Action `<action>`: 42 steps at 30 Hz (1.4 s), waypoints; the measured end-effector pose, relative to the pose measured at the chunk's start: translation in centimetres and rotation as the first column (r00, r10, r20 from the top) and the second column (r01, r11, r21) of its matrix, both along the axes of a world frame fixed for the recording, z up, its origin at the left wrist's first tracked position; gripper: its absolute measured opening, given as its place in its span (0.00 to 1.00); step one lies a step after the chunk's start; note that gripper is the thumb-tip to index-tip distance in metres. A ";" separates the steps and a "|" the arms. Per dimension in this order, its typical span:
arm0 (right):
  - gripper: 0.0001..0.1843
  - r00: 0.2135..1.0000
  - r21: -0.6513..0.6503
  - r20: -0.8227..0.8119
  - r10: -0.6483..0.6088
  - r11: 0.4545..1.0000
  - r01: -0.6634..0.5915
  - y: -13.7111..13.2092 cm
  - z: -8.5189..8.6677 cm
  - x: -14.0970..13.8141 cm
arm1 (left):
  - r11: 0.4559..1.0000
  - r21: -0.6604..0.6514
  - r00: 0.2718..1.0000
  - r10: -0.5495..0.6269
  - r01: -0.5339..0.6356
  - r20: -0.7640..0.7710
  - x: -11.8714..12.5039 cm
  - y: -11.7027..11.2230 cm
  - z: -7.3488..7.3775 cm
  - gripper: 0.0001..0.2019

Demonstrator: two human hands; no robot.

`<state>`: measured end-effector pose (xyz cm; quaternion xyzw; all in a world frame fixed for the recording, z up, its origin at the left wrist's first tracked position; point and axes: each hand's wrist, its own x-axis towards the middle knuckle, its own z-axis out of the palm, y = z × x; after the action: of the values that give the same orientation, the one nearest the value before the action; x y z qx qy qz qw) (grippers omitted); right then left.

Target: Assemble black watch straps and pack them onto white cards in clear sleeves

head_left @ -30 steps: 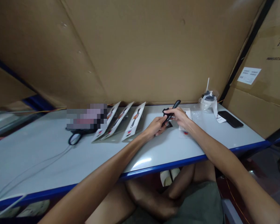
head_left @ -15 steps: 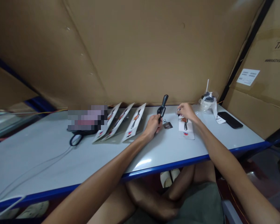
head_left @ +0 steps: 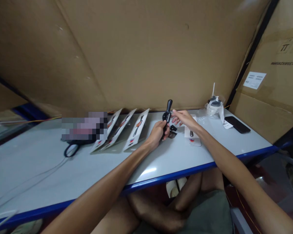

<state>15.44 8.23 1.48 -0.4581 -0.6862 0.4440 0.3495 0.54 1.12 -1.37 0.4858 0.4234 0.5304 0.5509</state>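
My left hand [head_left: 158,131] is closed around the lower handle of a black spokeshave [head_left: 169,105], which it holds upright just above the table. My right hand [head_left: 185,119] is beside the spokeshave's middle, fingers stretched and apart, with nothing visible in it. Below the fingers a small black part [head_left: 173,128] lies against a dark flat piece [head_left: 172,135] on the table. A printed card [head_left: 194,141] with a picture of the tool lies flat under my right wrist, partly covered by it.
Several tilted printed cards [head_left: 136,130] stand in a row on the left, beside a blurred-out dark item [head_left: 85,141] with a loop. To the right are a wrapped plastic cup [head_left: 212,110] with a straw and a black phone [head_left: 237,124]. Cardboard [head_left: 141,58] walls the table's back.
My right hand has moved left from above the card to the spokeshave. The small black part that was in its fingers now lies on the table. My left hand keeps its hold.
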 end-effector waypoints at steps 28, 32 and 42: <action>0.19 0.561 0.284 0.791 -0.245 0.959 0.019 0.8 -1.5 1.8 | 0.880 0.465 0.685 0.284 0.091 -0.671 0.1 -1.2 -0.2 0.12; 0.18 0.513 0.229 0.844 -0.155 0.970 -0.083 1.0 -0.6 3.0 | 0.851 0.455 0.538 0.264 0.260 -0.800 0.2 -1.6 -0.5 0.11; 0.20 0.529 0.363 0.797 -0.292 0.931 -0.032 0.6 -1.3 2.1 | 0.863 0.422 0.422 0.285 0.279 -0.861 0.4 -1.7 -0.9 0.12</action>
<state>17.58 8.88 0.21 -0.5986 -0.7966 0.0188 0.0821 0.90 -0.53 -2.24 0.8180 0.4976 0.2757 0.0856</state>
